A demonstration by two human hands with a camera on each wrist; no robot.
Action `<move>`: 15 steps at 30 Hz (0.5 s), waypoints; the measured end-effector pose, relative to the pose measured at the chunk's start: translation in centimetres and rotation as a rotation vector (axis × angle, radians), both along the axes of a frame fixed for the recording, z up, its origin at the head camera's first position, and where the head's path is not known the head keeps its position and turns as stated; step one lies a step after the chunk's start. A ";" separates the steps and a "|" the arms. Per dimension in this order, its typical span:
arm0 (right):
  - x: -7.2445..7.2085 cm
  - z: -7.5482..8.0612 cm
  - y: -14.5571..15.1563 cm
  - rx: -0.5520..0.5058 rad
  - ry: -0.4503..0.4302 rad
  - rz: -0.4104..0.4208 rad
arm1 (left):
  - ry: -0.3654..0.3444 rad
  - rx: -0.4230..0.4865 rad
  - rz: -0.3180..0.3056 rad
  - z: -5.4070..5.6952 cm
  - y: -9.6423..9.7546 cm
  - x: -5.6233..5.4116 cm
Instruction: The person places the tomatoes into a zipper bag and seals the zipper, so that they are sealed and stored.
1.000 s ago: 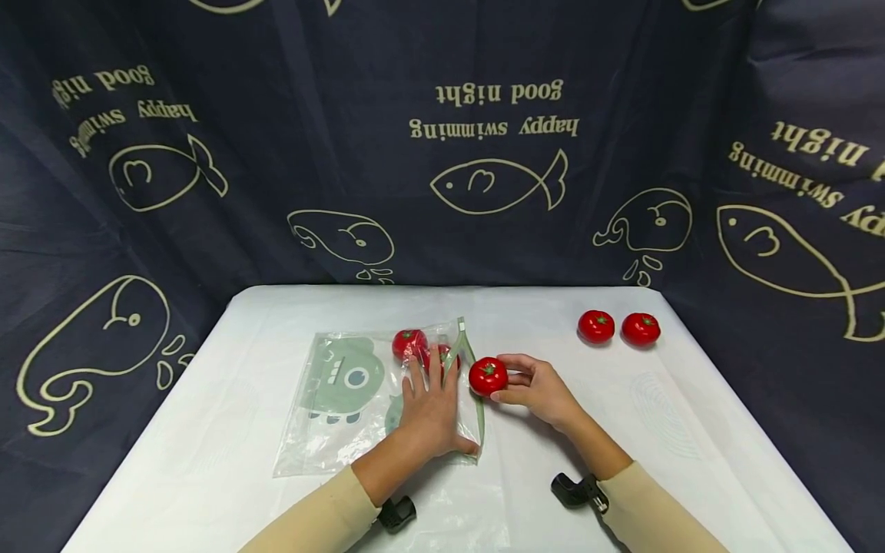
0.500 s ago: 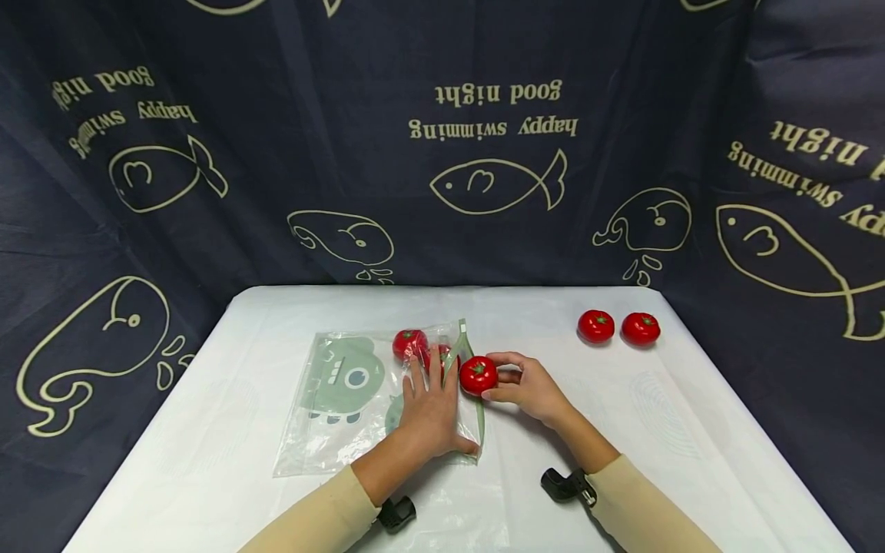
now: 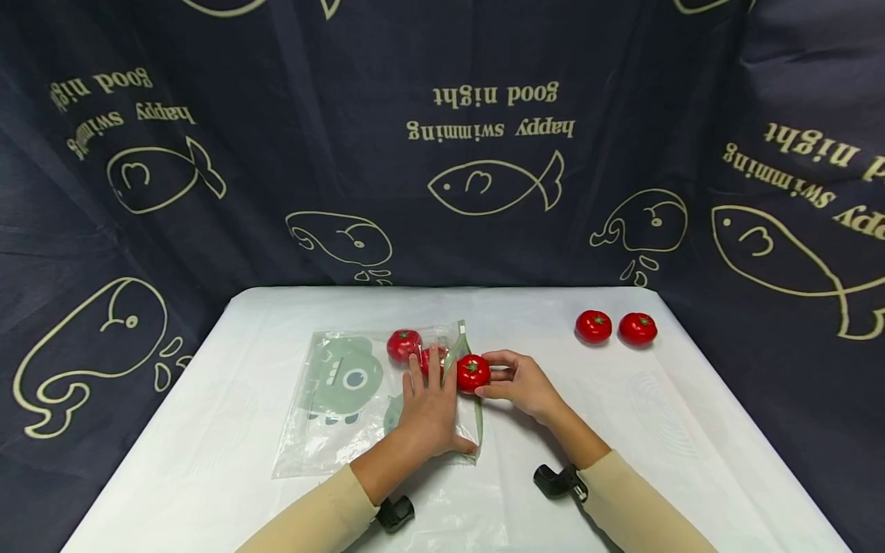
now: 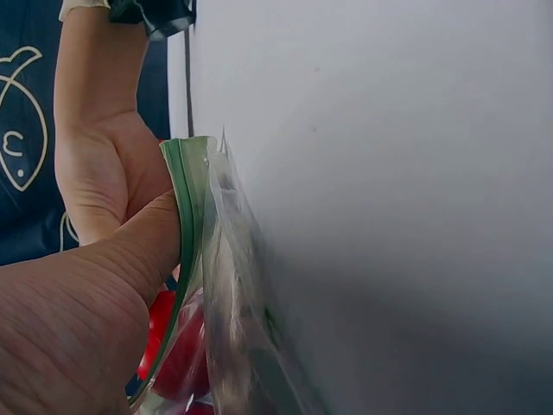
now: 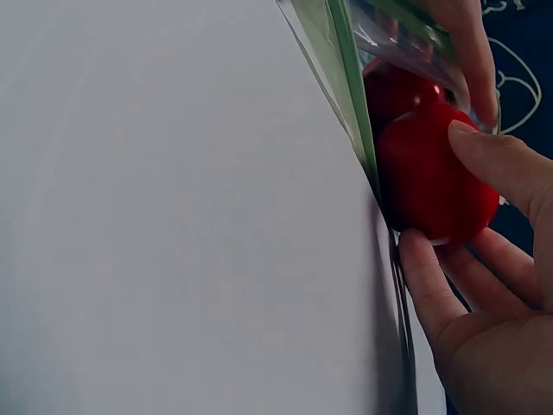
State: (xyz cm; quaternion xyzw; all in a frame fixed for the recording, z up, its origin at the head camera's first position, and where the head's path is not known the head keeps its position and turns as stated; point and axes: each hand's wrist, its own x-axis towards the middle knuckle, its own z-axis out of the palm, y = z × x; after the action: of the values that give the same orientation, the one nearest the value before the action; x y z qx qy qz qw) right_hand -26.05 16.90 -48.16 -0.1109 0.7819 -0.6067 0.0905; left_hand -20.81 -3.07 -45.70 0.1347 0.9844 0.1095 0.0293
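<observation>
A clear zip bag (image 3: 290, 445) with green monster prints lies flat, its green-edged mouth facing right. Inside, near the back, sit two red tomatoes (image 3: 404, 347); one is partly behind the left fingers. My left hand (image 3: 425, 418) rests spread on the mouth side of the bag, fingers straight. Its thumb (image 4: 151, 238) lies against the green zip strip (image 4: 186, 194), with the tip hidden. My right hand (image 3: 522, 388) holds another red tomato (image 3: 473, 374) between thumb and fingers at the bag's mouth. In the right wrist view, this tomato (image 5: 436, 177) sits against the one inside.
Two more red tomatoes (image 3: 593, 327) stand side by side at the table's back right. A white cloth covers the table (image 3: 588, 461). Behind it hangs a dark blue curtain (image 3: 373, 84) printed with fish and whales.
My right hand has moved left with the tomato, from beside the bag to its mouth. The tomatoes inside have shifted slightly left. My left hand has stayed in place.
</observation>
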 end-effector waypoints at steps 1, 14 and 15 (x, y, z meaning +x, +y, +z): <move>0.0 0.0 -0.1 -0.008 -0.003 -0.001 | 0.003 0.002 0.001 0.0 0.0 0.0; -0.1 -0.1 -0.9 -0.009 0.017 -0.001 | 0.014 -0.031 0.004 0.0 0.2 -0.1; -0.1 -0.1 -0.9 -0.003 0.021 -0.004 | 0.014 -0.033 0.005 0.0 0.2 -0.1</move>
State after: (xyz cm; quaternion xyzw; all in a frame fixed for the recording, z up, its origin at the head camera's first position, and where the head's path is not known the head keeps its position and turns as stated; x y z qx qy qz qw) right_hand -26.18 15.96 -48.28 -0.1160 0.7820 -0.6070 0.0806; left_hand -20.95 -2.85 -45.69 0.1324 0.9866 0.0924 0.0245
